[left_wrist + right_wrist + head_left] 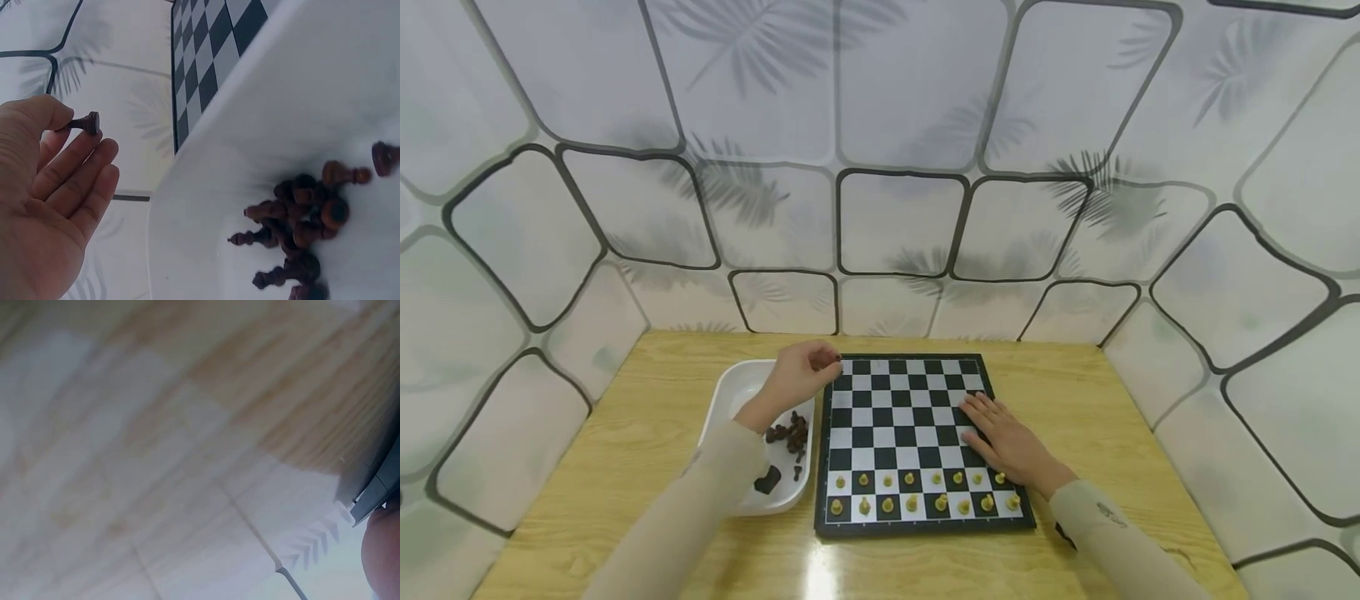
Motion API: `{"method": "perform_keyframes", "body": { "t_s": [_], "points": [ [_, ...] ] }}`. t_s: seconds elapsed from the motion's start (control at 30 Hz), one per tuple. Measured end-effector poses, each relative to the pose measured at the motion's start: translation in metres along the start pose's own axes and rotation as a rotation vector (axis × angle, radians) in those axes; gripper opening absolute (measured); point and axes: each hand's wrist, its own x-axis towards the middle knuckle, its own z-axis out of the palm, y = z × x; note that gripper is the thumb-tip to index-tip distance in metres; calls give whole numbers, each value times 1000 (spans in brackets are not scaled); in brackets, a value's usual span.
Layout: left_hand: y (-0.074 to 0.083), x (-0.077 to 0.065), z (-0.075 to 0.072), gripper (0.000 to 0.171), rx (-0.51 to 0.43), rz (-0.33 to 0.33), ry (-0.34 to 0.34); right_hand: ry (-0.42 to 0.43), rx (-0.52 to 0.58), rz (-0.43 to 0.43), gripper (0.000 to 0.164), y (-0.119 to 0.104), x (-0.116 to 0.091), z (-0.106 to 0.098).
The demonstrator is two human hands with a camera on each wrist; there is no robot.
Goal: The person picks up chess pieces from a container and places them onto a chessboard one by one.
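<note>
A dark brown chess piece (85, 123) is pinched between thumb and forefinger of my left hand (802, 371), its flat base pointing away from the palm. That hand hovers over the far left corner of the chessboard (925, 528), beside the white tray (724, 398). Several brown chess pieces (300, 219) lie heaped in the tray. My right hand (1006, 435) rests with its fingers spread on the board's right side. Two rows of yellow chess pieces (912, 502) stand along the near edge of the board. In the right wrist view only part of the hand shows.
The wooden table (602, 500) runs back to a patterned wall covering (895, 225) behind and at both sides. A small black object (767, 479) lies in the tray's near part. Another dark object (1064, 536) is partly hidden by the right sleeve.
</note>
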Motion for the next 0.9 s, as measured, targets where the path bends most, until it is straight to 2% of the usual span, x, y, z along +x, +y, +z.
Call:
{"method": "perform_keyframes", "body": {
  "t_s": [0.37, 0.53, 0.9],
  "points": [
    [6, 23, 27, 15, -27, 71, -7, -7, -17, 2, 63, 0, 0, 0],
    [10, 35, 43, 15, -17, 90, -43, -13, -18, 4, 63, 0, 0, 0],
    [19, 51, 74, 16, 3, 92, -90, -4, -17, 8, 63, 1, 0, 2]
  ]
}}
